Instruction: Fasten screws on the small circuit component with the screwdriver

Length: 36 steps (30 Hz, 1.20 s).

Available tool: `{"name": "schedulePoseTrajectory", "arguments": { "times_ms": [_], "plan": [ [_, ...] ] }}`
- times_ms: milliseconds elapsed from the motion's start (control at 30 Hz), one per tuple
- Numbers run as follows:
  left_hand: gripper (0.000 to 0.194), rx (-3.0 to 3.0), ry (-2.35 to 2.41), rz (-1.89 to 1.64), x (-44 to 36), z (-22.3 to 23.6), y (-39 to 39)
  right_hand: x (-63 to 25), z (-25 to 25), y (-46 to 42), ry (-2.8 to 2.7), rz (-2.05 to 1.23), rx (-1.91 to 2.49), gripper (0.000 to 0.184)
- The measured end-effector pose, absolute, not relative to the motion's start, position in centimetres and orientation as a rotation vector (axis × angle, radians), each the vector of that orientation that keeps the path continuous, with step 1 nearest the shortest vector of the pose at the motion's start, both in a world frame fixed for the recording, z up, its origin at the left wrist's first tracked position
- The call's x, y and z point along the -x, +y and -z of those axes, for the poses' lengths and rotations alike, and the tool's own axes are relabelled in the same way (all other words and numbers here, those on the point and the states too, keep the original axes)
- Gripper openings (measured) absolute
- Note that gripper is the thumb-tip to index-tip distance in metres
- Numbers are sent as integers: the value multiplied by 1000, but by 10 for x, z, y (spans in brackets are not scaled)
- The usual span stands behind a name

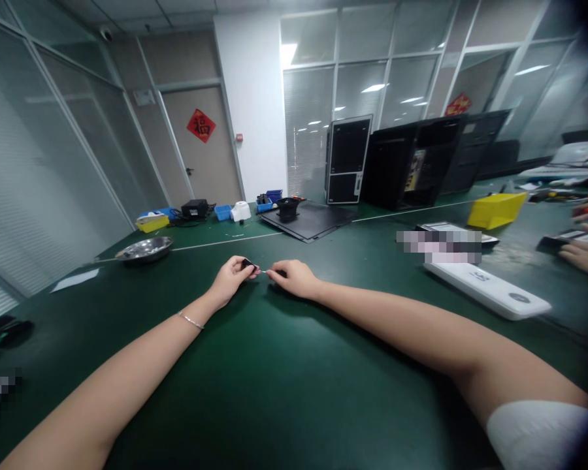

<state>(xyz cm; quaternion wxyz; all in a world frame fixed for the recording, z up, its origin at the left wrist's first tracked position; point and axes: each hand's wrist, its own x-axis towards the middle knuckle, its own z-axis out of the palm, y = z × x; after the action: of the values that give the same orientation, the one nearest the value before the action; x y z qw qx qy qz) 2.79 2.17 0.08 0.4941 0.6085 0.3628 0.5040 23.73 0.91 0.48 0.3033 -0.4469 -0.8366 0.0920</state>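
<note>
Near the middle of the green table (215, 385), my left hand (229, 281) is closed around a small black part (247, 264), pinching it at the fingertips. The part's exact kind is too small to tell. My right hand (296, 278) is closed on a small screwdriver (281, 273) with a dark handle, mostly hidden by the fingers. Its thin metal shaft points left at the black part; whether the tip touches it cannot be made out. Both hands are just above or resting on the tabletop.
Left of my hands lies a metal pan (146, 250). Behind them, a dark panel (318, 219) carries a black round part (287, 207). To the right are a long white device (490, 287) and a yellow bin (497, 210). Another person's hand (585, 251) shows at the right edge.
</note>
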Motion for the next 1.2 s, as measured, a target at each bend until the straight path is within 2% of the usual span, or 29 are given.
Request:
{"name": "schedulePoseTrajectory", "arguments": {
  "times_ms": [333,533,900,1200],
  "plan": [
    [62,-1442,897,-1247,-22,6,34,-237,-7,7,-2242,-228,1203,32],
    [51,-1417,937,-1235,-21,6,33,-237,-7,7,-2255,-222,1187,31],
    [55,-1705,1034,-1144,-24,3,29,-237,-6,8,-2213,-224,1193,32],
    [40,-1933,1060,-1022,-26,-2,22,-236,-6,8,-2199,-211,1224,32]
  ]
}}
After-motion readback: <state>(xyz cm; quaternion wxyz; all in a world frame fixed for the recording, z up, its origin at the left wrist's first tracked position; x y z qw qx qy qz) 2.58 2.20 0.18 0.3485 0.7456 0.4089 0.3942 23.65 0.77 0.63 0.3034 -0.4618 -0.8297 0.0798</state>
